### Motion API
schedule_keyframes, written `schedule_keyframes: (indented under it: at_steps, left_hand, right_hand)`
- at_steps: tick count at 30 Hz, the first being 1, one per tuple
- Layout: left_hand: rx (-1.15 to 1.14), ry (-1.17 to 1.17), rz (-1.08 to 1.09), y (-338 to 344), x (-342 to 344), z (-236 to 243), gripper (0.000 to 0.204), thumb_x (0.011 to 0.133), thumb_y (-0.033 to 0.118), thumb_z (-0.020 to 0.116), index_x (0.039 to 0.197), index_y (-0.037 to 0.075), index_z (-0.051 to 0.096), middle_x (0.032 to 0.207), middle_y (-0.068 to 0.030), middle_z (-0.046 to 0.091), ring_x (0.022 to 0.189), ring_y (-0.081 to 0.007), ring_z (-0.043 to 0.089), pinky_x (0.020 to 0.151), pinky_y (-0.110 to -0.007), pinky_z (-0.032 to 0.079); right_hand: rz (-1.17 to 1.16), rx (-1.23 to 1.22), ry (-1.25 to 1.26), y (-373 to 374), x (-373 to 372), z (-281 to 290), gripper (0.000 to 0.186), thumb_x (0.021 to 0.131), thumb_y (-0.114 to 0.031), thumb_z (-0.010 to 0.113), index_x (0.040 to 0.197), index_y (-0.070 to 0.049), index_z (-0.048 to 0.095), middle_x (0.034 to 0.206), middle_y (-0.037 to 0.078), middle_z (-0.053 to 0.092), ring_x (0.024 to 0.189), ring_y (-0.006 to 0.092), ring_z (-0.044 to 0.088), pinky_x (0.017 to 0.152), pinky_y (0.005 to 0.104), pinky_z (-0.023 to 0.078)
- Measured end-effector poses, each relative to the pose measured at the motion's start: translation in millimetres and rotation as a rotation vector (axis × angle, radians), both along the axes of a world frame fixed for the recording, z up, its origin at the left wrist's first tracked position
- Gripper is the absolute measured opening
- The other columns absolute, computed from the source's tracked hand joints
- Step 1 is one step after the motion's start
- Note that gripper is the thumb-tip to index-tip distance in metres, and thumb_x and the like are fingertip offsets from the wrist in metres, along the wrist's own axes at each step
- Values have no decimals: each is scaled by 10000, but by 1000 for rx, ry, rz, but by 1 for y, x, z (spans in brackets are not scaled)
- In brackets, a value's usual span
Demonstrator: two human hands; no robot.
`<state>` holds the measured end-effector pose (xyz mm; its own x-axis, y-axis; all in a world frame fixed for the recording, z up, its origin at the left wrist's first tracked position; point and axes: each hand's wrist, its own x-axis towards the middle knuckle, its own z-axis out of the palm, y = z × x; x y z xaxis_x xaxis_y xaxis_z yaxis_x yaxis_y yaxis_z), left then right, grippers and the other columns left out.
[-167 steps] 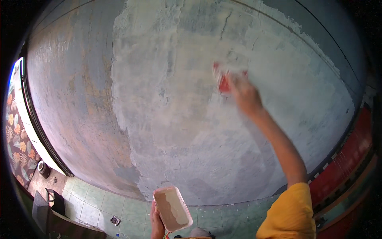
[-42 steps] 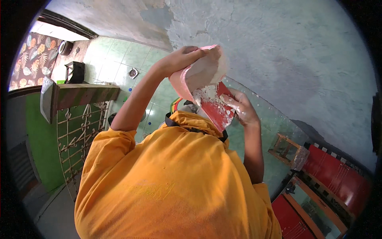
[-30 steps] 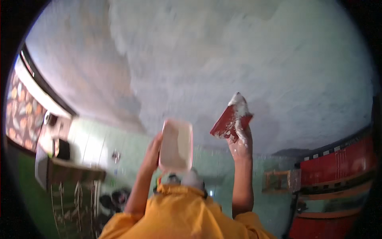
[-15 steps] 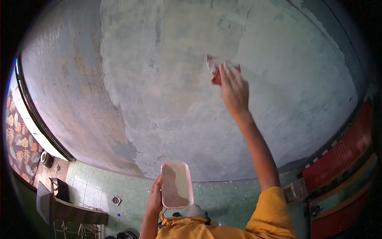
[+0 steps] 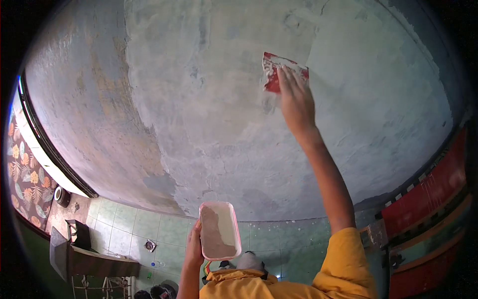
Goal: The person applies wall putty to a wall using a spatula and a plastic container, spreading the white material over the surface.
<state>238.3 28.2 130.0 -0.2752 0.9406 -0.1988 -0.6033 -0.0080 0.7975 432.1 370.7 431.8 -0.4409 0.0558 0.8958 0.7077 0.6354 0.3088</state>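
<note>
In my right hand (image 5: pixel 298 102) is a red flat putty scraper (image 5: pixel 272 79), smeared with pale filler and laid against the wall (image 5: pixel 214 124). My fingers stretch over its face; the thumb is hidden. Low in the middle, my left hand (image 5: pixel 194 243) grips the left side of a shallow rectangular tub (image 5: pixel 227 219) with a pinkish rim. Greyish-brown paste (image 5: pixel 215 234) covers part of the tub's inside, while the rest looks whitish. Patchy grey and pale filler coats the wall around the scraper.
Green floor tiles (image 5: pixel 164 229) run along the wall's foot. A table or bench (image 5: pixel 99 261) and a dark box-like stand (image 5: pixel 78 234) are at lower left. On the tiles lie an ashtray-like dish (image 5: pixel 150 245) and a bottle (image 5: pixel 157 264). Red furniture (image 5: pixel 423 199) lines the right.
My right hand and the scraper have moved up and slightly right on the wall; the scraper's face shows more. My left hand keeps the tub in nearly the same place.
</note>
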Motion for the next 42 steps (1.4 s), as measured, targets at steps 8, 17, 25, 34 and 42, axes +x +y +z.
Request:
schedule_keyframes:
  at_steps: [8, 17, 25, 34, 42]
  left_hand:
    - [-31, -43, -1, -10, -5, -10, 583, 1098, 384, 370, 1537, 3, 386, 1490, -129, 499, 1343, -222, 501, 1110, -360, 426]
    - [-42, 61, 24, -15, -7, 0, 583, 1100, 396, 359, 1537, 11, 384, 1495, -136, 495, 1341, -228, 508, 1100, -369, 444]
    - [-27, 22, 90, -26, -13, -3, 564, 1100, 382, 373, 1534, 23, 395, 1471, -104, 509, 1318, -204, 516, 1084, -358, 450]
    - [-71, -2, 57, -19, -11, 1, 558, 1101, 382, 376, 1532, 28, 398, 1461, -104, 517, 1310, -202, 522, 1086, -349, 446]
    - [-56, 70, 80, -20, -10, 10, 551, 1102, 363, 381, 1529, 16, 390, 1436, -115, 537, 1294, -202, 536, 1071, -350, 458]
  right_hand:
    - [47, -287, -178, -28, 12, -153, 465, 908, -12, 579, 1373, 15, 569, 1337, 192, 643, 1238, 340, 615, 1030, 437, 493]
    - [-216, -65, -169, 12, 1, -87, 563, 934, -58, 536, 1489, -13, 456, 1550, 173, 451, 1414, 334, 454, 1132, 468, 407]
    - [57, -241, -95, -28, 8, -165, 476, 927, 15, 548, 1402, -13, 560, 1366, 164, 638, 1240, 325, 632, 1023, 443, 505]
    - [-14, -64, -156, -10, -2, -65, 445, 929, -34, 545, 1372, -22, 585, 1362, 170, 635, 1259, 308, 612, 1043, 422, 491]
    - [61, -156, -149, -20, 25, -73, 401, 876, 7, 603, 1268, -66, 652, 1145, 132, 723, 989, 290, 716, 897, 407, 572]
